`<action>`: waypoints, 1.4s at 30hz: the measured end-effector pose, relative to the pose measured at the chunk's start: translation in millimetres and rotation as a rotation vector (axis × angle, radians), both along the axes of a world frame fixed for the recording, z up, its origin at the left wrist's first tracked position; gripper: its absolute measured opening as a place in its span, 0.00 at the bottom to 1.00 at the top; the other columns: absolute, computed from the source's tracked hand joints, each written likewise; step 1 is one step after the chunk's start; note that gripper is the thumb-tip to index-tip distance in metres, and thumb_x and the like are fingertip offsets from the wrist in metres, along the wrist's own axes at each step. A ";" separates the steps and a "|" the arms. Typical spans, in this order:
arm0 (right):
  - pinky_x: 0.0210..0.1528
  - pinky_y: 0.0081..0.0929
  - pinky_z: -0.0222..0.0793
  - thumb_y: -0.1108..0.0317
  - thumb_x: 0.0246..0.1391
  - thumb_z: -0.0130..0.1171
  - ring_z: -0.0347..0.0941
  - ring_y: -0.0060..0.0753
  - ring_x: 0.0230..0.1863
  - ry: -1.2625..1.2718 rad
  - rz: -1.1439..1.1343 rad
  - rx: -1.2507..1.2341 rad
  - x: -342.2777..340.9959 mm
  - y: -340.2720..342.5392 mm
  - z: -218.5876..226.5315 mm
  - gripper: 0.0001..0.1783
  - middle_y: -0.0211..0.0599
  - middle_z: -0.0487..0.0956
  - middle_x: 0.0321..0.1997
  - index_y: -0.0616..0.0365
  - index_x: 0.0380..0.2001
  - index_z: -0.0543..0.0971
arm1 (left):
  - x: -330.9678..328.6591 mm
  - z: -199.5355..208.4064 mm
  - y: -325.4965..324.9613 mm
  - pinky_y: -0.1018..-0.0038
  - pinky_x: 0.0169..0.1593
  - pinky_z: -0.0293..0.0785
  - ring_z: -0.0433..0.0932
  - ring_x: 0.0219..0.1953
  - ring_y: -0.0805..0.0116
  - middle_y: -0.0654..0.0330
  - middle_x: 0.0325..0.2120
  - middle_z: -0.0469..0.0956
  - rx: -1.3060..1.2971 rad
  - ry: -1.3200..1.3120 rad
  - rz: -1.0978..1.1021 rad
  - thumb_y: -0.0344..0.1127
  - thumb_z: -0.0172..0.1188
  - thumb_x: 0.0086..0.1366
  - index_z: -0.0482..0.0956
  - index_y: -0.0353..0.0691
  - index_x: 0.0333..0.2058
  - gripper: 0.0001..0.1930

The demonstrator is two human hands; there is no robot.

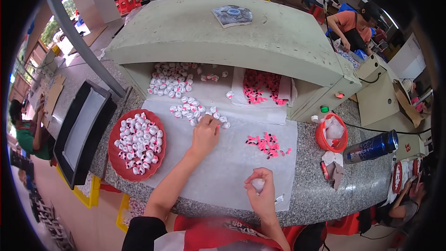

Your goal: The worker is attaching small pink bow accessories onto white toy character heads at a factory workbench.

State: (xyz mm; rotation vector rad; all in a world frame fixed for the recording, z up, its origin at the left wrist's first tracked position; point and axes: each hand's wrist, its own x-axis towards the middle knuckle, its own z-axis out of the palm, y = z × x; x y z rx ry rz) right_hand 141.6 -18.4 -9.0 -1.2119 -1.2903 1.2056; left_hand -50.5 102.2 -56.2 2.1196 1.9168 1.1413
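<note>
My left hand (206, 134) reaches to the near edge of a cluster of small white rounded pieces with pink marks (189, 109). Its fingers are bent together; whatever they pinch is hidden. Closer to me, my right hand (261, 195) curls around a whitish, translucent wad (258, 184). Beyond that hand, small flat pink and black pieces (268, 145) lie scattered on a white sheet (218, 172). Left of my left arm stands a red scalloped bowl (111, 151) full of the same white pieces.
A grey-green metal hood (223, 42) spans the granite table, with more white pieces and a heap of pink pieces (265, 86) under it. At left is a black tray (67, 172). A red basket (320, 142) and blue bottle (371, 147) stand right. Other people work around.
</note>
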 end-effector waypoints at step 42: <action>0.23 0.21 0.69 0.77 0.34 0.59 0.74 0.34 0.20 -0.293 -0.140 0.564 5.6 -7.8 62.5 0.13 0.43 0.76 0.22 0.66 0.29 0.74 | 49.7 89.4 -100.3 0.74 0.46 0.73 0.73 0.42 0.65 0.53 0.38 0.69 -0.163 -1.108 -0.390 0.14 0.55 0.49 0.70 0.30 0.38 0.16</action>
